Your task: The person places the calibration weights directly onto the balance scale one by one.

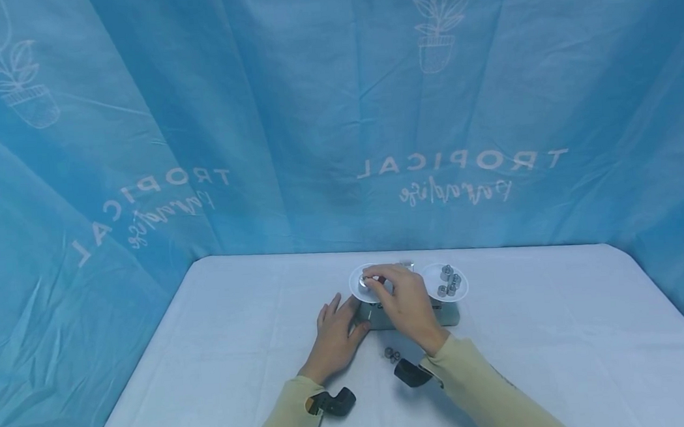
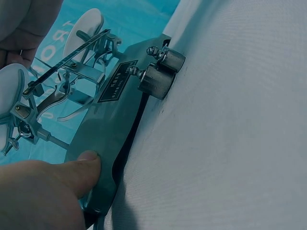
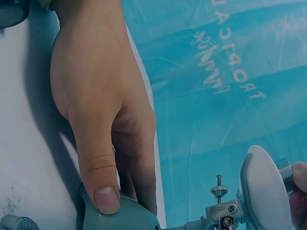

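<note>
The balance base [image 2: 103,129] is finished in smooth grey-green paint with a dull sheen, and a small dark plate with pale lettering [image 2: 117,80] is fixed to it. The beam and brackets [image 2: 67,60] are made of bright metal. The pans [image 1: 445,281] appear as smooth white plastic, matt. The cylindrical weights [image 2: 157,72] are of polished, glossy metal. The table [image 1: 562,357] is covered in matt white cloth of fine weave, and the backdrop [image 1: 289,125] is seen as thin blue printed fabric, creased.

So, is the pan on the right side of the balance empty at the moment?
No, in the head view the right pan holds several small metal weights, while the right hand works at the left pan.
</note>
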The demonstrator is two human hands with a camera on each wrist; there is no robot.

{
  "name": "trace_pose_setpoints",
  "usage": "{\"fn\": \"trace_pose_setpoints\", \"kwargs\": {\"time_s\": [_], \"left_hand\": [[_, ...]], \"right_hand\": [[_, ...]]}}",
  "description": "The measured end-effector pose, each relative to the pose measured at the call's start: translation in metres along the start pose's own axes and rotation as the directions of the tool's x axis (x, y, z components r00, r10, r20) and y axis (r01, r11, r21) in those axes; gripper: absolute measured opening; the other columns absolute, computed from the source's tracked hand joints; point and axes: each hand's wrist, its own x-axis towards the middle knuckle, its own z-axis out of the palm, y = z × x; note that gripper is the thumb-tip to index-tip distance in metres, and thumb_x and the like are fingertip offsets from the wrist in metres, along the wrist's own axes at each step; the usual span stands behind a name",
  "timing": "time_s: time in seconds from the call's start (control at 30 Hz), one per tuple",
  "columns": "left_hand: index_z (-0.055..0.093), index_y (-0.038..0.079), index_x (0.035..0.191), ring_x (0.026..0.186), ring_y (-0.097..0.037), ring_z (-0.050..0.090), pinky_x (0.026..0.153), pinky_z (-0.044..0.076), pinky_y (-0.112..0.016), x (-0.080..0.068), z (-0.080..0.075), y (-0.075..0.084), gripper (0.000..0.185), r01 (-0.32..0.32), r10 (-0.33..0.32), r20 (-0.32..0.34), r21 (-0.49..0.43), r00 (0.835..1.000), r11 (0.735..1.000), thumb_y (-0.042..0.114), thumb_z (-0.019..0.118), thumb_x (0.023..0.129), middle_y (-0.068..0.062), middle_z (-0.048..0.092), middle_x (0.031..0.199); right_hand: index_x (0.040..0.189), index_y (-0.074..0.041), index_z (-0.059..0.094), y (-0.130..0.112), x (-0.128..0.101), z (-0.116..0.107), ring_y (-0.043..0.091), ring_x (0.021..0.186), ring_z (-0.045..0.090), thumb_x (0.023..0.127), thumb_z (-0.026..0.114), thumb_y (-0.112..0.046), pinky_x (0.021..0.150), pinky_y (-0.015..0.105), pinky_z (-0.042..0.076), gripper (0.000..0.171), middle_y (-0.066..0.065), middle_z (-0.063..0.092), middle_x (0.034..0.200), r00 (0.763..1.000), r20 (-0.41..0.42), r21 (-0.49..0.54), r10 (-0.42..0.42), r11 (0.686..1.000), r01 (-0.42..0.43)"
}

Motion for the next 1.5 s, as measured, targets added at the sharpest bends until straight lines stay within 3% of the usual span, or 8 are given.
{"fn": "trace_pose_setpoints", "kwargs": {"time_s": [0.13,0.8,1.5], "left_hand": [[0.038,0.009,0.155,0.151,-0.040,0.019,0.121,0.008,-0.063,0.0005,0.0002,-0.0006,0.060,0.005,-0.005,0.001,0.000,1.000,1.000,0.036,0.054,0.104,-0.009,0.040,0.159],[0.039,0.008,0.154,0.151,-0.041,0.020,0.121,0.010,-0.064,0.0000,0.0006,-0.0006,0.059,0.004,-0.004,-0.006,0.000,1.000,1.000,0.035,0.055,0.104,-0.010,0.042,0.157],[0.039,0.010,0.155,0.151,-0.041,0.019,0.121,0.009,-0.064,0.0007,0.0003,-0.0007,0.059,-0.005,0.005,-0.005,0.001,1.000,1.000,0.036,0.053,0.104,-0.009,0.041,0.158]], "right_hand": [[0.107,-0.011,0.077,-0.0008,0.0021,0.0014,0.017,0.089,0.067,0.095,0.072,-0.016,0.082,0.040,0.056,0.015,0.003,0.076,0.105,1.000,-0.003,-0.020,-0.004,1.000,0.004],[0.108,-0.009,0.076,-0.0022,0.0073,0.0082,0.019,0.091,0.068,0.094,0.073,-0.013,0.083,0.040,0.057,0.015,0.004,0.076,0.103,0.998,-0.021,-0.097,-0.058,0.994,0.056],[0.111,-0.006,0.074,-0.0044,0.0103,0.0090,0.022,0.097,0.067,0.097,0.068,-0.015,0.085,0.041,0.058,0.017,0.007,0.074,0.107,0.999,0.017,-0.157,-0.040,0.987,0.042]]}}
